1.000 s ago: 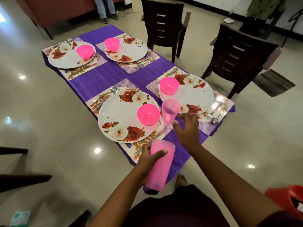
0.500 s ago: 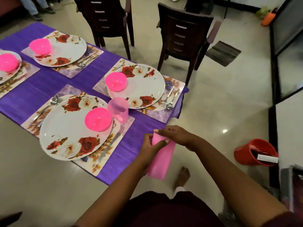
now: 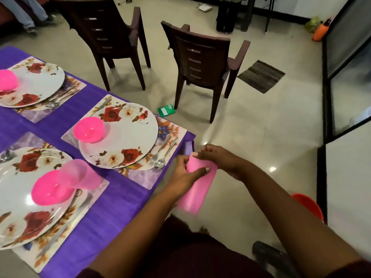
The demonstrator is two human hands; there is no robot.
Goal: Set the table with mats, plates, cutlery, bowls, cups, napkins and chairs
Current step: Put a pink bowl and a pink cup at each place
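We've got the pink cup stack (image 3: 195,187) held off the table's corner, just past the purple cloth (image 3: 112,205): left hand (image 3: 184,175) wrapped round its side, right hand (image 3: 218,157) pinching the top rim. One pink cup (image 3: 80,174) already stands by the near plate (image 3: 22,201) w/ its bowl (image 3: 50,187).

Three floral plates (image 3: 128,137) show on the purple table (image 3: 120,199), each on its own mat (image 3: 170,129) — three mats. Three pink bowls (image 3: 88,129), one to a plate. One pink cup (image 3: 80,174) stands on the table; a stack of cups (image 3: 197,189) is in hand, count unclear. Two brown chairs (image 3: 202,63) — both off the table. One fork (image 3: 159,150), one spoon (image 3: 165,156) beside the middle plate.
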